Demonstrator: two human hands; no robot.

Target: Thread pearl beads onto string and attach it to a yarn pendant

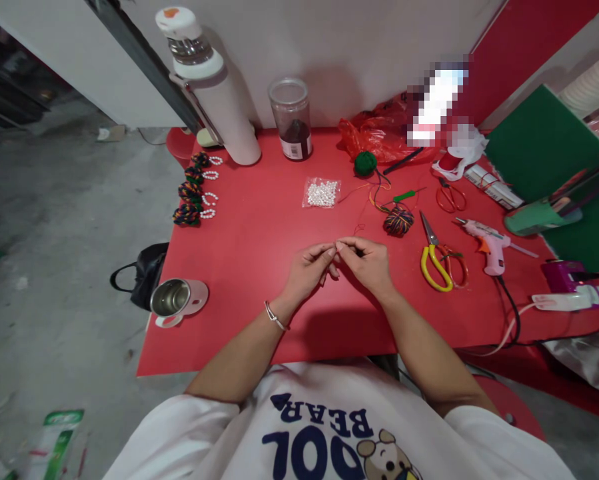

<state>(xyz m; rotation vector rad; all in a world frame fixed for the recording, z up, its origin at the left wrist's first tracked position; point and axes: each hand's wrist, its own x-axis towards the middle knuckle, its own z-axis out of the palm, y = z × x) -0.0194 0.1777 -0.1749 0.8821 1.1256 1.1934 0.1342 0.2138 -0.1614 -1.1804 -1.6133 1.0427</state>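
Observation:
Above the middle of the red table, my left hand [312, 270] and my right hand [366, 263] meet at the fingertips, thumbs and forefingers pinched together. What they pinch is too small to make out; a thin reddish thread [360, 228] shows just beyond the right fingers. A clear packet of white beads [322, 193] lies past my hands. To its right are a ball of multicoloured yarn [398, 221], a ball of green yarn [365, 164] and a green-handled hook [404, 196]. Yellow-handled scissors [436, 260] rest right of my right hand.
Several dark yarn bundles with bead loops [192, 193] line the left edge. A steel mug [179, 301], white bottle [219, 100] and clear jar [292, 120] stand on the table [259, 267]. At right lie a pink glue gun [489, 243], red-handled scissors [450, 197] and a power strip [562, 302] with cables.

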